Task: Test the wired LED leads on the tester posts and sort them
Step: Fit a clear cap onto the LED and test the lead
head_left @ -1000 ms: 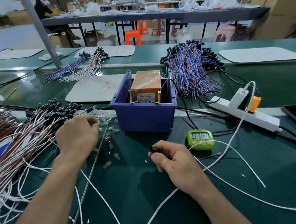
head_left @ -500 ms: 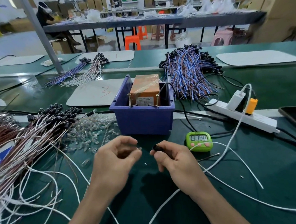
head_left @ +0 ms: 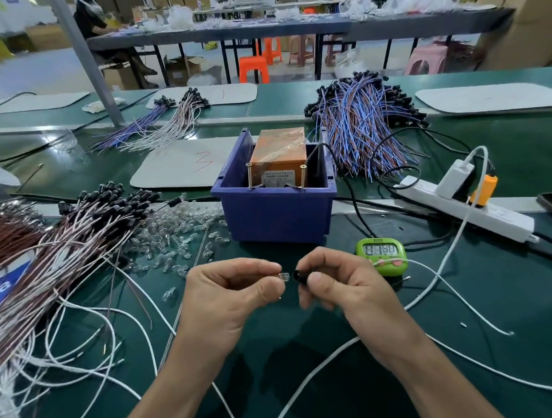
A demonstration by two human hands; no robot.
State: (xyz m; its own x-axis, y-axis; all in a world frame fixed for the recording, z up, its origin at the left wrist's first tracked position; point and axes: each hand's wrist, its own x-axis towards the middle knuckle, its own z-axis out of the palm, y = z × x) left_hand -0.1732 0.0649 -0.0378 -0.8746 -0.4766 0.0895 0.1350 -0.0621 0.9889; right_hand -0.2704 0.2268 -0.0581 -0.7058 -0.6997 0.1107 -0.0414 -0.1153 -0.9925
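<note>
Wired LED leads (head_left: 77,232) with black caps are heaped in a large tangle to the left of the blue bin (head_left: 275,215). A second bundle of blue and brown leads (head_left: 366,130) is piled behind the bin, to its right.

One black socket (head_left: 299,275) is pinched between the thumb and forefinger of the right hand (head_left: 339,288), in front of the bin; the remaining fingers are curled under. A small clear bulb (head_left: 284,276) is pinched between the thumb and fingertips of the left hand (head_left: 231,294). It is held just beside the open mouth of the socket, and whether the two touch cannot be told. A white wire (head_left: 312,374) is seen running out from beneath the right wrist toward the near edge of the view.

An orange tester box (head_left: 280,154) is seated inside the bin, and two upright screw posts (head_left: 250,175) are set just behind the bin's front wall. Loose clear bulbs (head_left: 180,233) are scattered just left of the bin, between it and the tangle. A green timer (head_left: 381,254) is placed in front of the bin's right corner, and a white power strip (head_left: 466,205) is laid to the right of the bin.
</note>
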